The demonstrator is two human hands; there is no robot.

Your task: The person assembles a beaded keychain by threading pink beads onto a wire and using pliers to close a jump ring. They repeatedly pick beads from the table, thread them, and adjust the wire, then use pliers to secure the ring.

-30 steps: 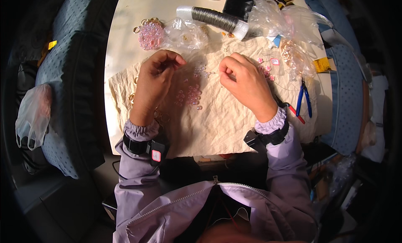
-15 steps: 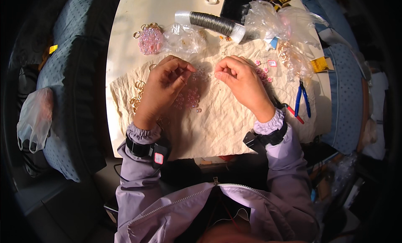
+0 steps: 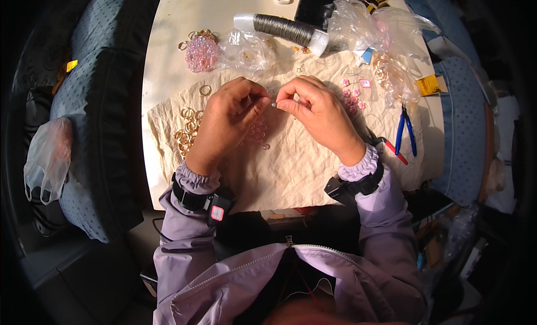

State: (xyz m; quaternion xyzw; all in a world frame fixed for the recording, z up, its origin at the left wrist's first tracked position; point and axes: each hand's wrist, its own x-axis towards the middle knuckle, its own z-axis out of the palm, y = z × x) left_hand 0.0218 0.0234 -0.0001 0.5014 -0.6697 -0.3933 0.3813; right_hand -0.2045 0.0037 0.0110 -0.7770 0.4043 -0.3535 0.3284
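Note:
My left hand (image 3: 230,115) and my right hand (image 3: 316,113) meet fingertip to fingertip over the cloth, both closed in a pinch. Between the fingertips shows a small shiny bead (image 3: 273,104), touching the right thumb and finger. Whatever the left fingers pinch is too small or hidden to make out. Just below lie loose pinkish see-through beads (image 3: 257,130), partly covered by the left hand, and a single bead (image 3: 265,147) lies apart. Several gold rings (image 3: 186,132) lie beside the left hand. Pink flower-like beads (image 3: 351,98) on thin wires lie right of the right hand.
A beige cloth (image 3: 279,182) covers the near table. Behind are a pink bead cluster (image 3: 201,53), a plastic bag (image 3: 246,52), a wire-wound roll (image 3: 288,29) and larger plastic bags (image 3: 380,28). Blue-handled pliers (image 3: 404,132) and a red-handled tool (image 3: 395,151) lie at the right.
My hands have come together from apart, the left moving right and the right slightly left. The small bead now shows between their fingertips.

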